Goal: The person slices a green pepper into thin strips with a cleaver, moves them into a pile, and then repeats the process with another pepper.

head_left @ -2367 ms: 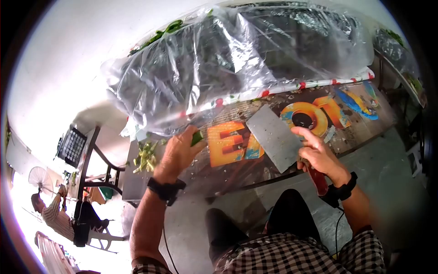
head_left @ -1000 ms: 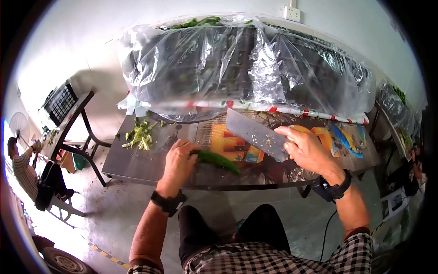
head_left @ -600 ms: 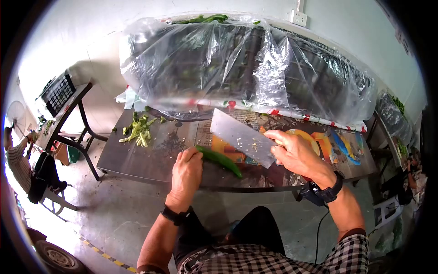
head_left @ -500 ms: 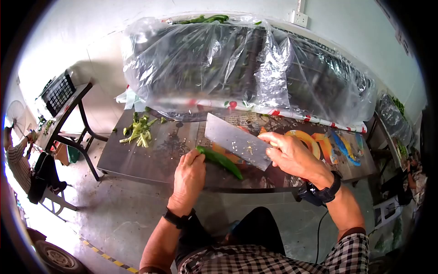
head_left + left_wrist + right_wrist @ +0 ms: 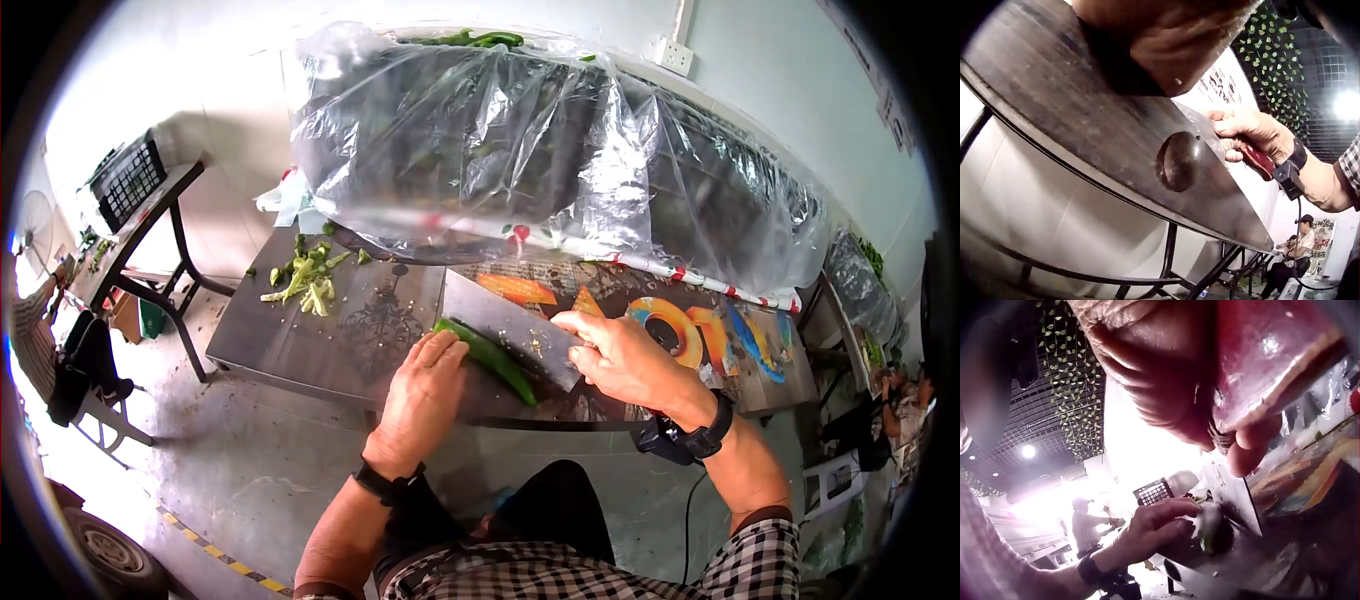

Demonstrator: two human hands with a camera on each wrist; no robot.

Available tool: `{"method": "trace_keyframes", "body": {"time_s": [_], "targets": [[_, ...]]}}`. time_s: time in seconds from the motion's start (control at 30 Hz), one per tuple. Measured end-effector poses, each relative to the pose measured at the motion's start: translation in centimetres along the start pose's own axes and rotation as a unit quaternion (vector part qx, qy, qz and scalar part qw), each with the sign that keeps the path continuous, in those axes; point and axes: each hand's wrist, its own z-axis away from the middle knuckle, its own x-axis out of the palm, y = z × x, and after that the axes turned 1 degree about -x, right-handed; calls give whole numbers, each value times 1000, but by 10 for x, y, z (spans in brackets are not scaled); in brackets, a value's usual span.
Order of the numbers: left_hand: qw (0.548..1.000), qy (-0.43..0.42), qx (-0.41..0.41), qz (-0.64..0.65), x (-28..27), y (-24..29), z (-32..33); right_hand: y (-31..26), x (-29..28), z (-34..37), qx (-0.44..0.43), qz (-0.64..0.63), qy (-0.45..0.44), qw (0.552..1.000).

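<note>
A long green pepper (image 5: 500, 368) lies slantwise near the table's front edge. My left hand (image 5: 425, 395) holds its left end, fingertips bent over the top. In the left wrist view the pepper (image 5: 1180, 161) appears end-on and dark. My right hand (image 5: 640, 365) grips a cleaver by its red handle (image 5: 1266, 362), forefinger and thumb up at the blade. The broad cleaver blade (image 5: 505, 320), dotted with pale seeds, stands alongside the pepper on its far side, its front corner beyond the left fingertips. Farther left lies a pile of pale green cut-off pieces (image 5: 312, 282).
The printed wooden table (image 5: 290, 345) ends just in front of the hands. Clear plastic sheeting (image 5: 480, 130) covers a long stack along the back, with green peppers (image 5: 470, 40) on top. A side table (image 5: 150, 215) bears a black crate (image 5: 128, 187); a seated person is at far left.
The left hand first held a green piece by the pile, then came right with this pepper. The cleaver has swung left and lowered beside the pepper. The head view has shifted.
</note>
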Motion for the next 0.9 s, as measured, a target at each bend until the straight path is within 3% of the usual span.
{"method": "trace_keyframes", "body": {"time_s": [0.33, 0.47, 0.57, 0.77, 0.9], "targets": [[1000, -1, 22, -18, 2, -1, 2, 9, -2, -6, -45, 1, 19, 999], [998, -1, 48, -34, -2, 2, 0, -17, -19, -17, -63, 9, 18, 998], [1000, 9, -17, 14, 3, 1, 4, -30, -24, -24, -44, -1, -16, 999], [999, 19, -22, 30, 3, -1, 5, -50, -36, -36, 14, -19, -87, 996], [999, 24, -13, 23, 4, -1, 4, -51, -38, -42, -2, 7, -108, 994]]}}
